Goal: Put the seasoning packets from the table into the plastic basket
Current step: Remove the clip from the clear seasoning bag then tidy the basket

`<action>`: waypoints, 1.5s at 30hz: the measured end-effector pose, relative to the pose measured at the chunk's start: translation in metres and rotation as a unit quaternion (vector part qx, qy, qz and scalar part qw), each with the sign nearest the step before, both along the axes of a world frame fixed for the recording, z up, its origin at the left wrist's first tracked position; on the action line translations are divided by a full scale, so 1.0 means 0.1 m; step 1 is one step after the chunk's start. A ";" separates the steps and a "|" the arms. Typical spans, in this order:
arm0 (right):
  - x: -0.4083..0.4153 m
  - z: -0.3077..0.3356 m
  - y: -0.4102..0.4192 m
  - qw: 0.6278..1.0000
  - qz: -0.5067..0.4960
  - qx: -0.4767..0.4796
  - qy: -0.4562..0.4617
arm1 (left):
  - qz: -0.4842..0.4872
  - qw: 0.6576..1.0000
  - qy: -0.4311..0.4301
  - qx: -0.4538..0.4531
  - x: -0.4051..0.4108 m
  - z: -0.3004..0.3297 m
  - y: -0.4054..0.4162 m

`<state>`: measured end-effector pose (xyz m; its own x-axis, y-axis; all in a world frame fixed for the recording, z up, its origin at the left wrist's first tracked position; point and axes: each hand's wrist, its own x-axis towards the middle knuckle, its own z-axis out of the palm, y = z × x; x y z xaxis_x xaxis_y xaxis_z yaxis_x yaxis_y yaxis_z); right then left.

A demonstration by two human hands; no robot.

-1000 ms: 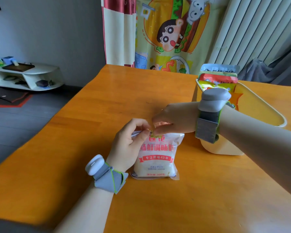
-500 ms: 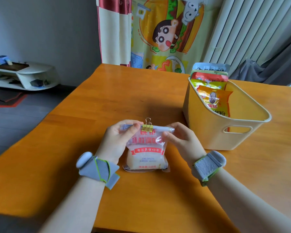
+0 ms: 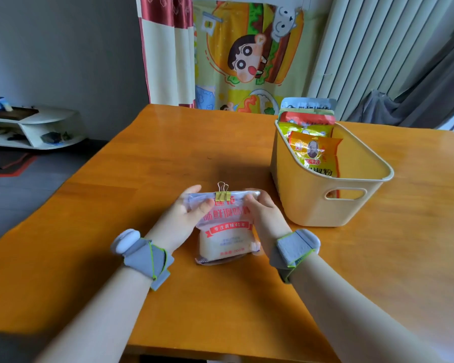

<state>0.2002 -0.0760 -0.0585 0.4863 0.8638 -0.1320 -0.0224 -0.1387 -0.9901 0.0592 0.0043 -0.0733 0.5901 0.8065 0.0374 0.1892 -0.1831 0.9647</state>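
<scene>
A white seasoning packet (image 3: pixel 227 233) with red lettering stands tilted on the orange table (image 3: pixel 147 163), its folded top pinched by a yellow binder clip (image 3: pixel 222 195). My left hand (image 3: pixel 184 218) grips the packet's upper left side, and my right hand (image 3: pixel 265 216) grips its upper right side. To the right stands the cream plastic basket (image 3: pixel 323 203), holding several upright seasoning packets; the nearest is an orange packet (image 3: pixel 315 153).
A cartoon curtain (image 3: pixel 247 53) and a white radiator (image 3: pixel 372 53) stand behind the table's far edge. A low white shelf (image 3: pixel 32 127) sits on the floor at far left. The table's near edge runs just below my forearms.
My right hand left the clip on the packet's top and took the packet's right side. Both hands now hold the packet more upright.
</scene>
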 end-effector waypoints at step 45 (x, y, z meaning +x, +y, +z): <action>1.04 0.95 -0.72 0.962 -0.004 0.255 0.097 | -0.154 0.832 0.169 0.505 1.28 0.63 -0.32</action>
<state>0.3045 -0.1484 0.0370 0.5027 0.8366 0.2179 -0.2134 0.3643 -0.9065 0.1875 -0.0282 -0.0101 0.8779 0.2731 0.3933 0.2125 -0.9583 0.1910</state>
